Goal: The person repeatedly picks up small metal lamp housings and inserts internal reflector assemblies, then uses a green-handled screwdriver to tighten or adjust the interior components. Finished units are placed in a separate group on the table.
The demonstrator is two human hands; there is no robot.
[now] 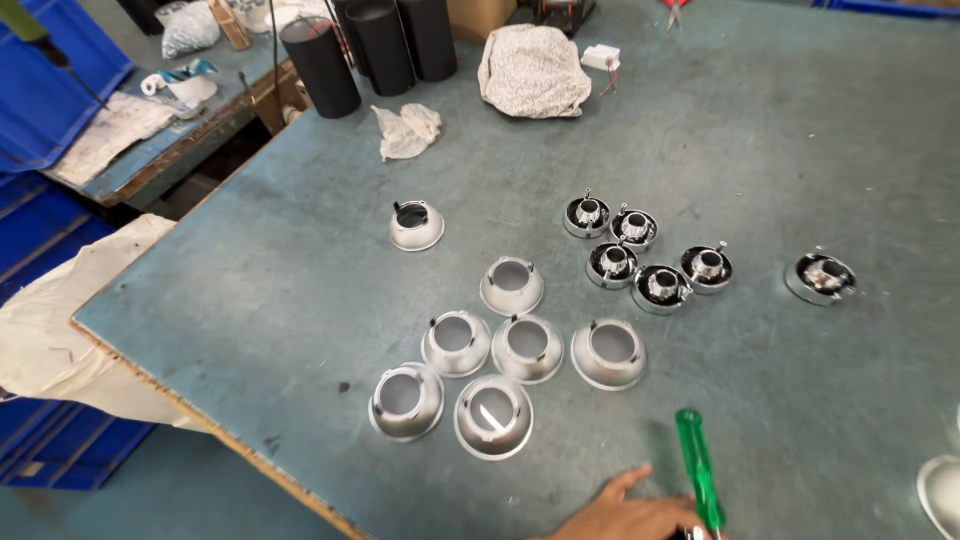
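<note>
The right hand (625,515) lies on the table (800,130) at 6 o'clock, touching the green screwdriver (698,470). I cannot tell if its fingers close around it. I judge this to be the gripping step. The silver cups (527,348) wait at 11 o'clock from the hand, so a firm grip is needed first.

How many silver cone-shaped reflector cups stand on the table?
7 whole: one alone, one centre, three in a row, two nearest. Another may be cut off, right edge.
</note>
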